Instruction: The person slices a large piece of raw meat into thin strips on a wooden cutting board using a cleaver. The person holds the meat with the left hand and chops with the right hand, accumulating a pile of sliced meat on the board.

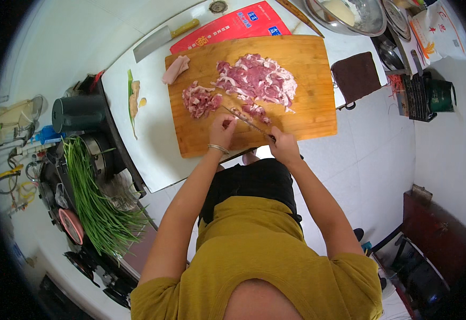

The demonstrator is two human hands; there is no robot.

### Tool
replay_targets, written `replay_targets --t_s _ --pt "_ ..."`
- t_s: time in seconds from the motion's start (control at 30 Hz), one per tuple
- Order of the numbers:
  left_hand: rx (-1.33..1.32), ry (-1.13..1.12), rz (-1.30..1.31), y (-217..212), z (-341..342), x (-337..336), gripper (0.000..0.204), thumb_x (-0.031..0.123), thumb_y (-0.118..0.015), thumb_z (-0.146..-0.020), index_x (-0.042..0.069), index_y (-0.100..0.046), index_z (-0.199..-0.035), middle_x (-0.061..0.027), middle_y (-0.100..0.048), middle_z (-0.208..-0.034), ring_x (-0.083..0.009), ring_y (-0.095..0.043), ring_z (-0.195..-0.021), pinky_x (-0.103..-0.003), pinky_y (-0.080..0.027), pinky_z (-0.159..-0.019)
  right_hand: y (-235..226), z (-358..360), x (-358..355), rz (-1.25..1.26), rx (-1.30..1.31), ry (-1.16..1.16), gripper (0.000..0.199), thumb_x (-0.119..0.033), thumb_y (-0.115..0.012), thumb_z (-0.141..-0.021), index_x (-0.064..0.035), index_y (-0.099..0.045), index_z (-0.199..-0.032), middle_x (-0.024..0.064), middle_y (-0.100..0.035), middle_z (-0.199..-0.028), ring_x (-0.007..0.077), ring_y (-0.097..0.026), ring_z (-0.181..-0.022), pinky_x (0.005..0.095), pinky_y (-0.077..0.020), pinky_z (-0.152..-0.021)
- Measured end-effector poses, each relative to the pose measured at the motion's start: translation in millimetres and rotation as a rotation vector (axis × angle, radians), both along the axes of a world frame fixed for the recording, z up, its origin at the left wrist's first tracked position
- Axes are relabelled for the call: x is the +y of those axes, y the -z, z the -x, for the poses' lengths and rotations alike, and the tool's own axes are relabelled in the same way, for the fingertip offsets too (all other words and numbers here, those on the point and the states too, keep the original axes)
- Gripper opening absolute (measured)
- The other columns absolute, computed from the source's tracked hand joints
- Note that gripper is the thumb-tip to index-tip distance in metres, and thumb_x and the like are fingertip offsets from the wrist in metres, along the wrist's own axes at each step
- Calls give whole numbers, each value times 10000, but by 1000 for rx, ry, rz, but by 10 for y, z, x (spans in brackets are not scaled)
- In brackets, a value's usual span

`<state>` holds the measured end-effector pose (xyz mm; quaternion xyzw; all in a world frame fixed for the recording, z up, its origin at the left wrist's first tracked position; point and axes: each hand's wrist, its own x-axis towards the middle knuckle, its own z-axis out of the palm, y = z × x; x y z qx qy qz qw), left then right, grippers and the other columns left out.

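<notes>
Several raw pink-and-white meat pieces (pixel 255 111), likely soft, slippery, best pinned from above, lie on a rectangular tan wooden board (pixel 313 114); my right hand (pixel 283 145) grasps a narrow steel knife (pixel 246 121), my left hand (pixel 222 130) curled, hold unclear.

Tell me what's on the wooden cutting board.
The cutting board holds a wide heap of sliced meat, a smaller chopped pile, a pale slab at far left, and some pieces beside the knife in the right hand. Whatever lies under the meat or left hand is hidden.
</notes>
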<state>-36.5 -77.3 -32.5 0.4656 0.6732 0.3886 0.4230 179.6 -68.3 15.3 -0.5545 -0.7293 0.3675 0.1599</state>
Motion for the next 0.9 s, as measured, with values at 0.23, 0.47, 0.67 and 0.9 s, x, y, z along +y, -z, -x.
replay_targets --t_s 0.23,0.47,0.67,0.9 --pt "-1328 -96 412 -110 -70 214 353 194 -382 -916 34 -468 -1219 -129 -554 -1177 -264 -544 -1081 -400 -430 -946 -215 118 179 662 483 47 159 -151 -636 -796 -24 -546 -823 65 -490 -556 185 -489 -460 336 -396 -440" --pt "-1332 -166 319 -193 -175 273 347 193 -392 -934 27 -452 -1233 -117 -555 -1171 -256 -544 -1051 -391 -443 -897 -96 -42 237 806 504 57 169 -145 -647 -796 -36 -520 -775 4 -443 -518 101 -426 -397 260 -345 -377" --pt "-323 224 177 -151 -48 401 188 123 -549 -873 25 -595 -1026 -62 -633 -937 -195 -586 -868 -309 -462 -779 -257 -580 171 698 272 256 190 -164 -643 -797 -11 -533 -771 16 -456 -505 118 -444 -397 286 -364 -386" --pt "116 611 -6 -259 -307 645 202 133 -572 -817 52 -620 -996 -113 -604 -966 -266 -567 -892 -341 -452 -800 -274 -882 -52 658 179 364 174 -134 -631 -808 -10 -526 -746 21 -458 -497 109 -433 -396 279 -353 -388"
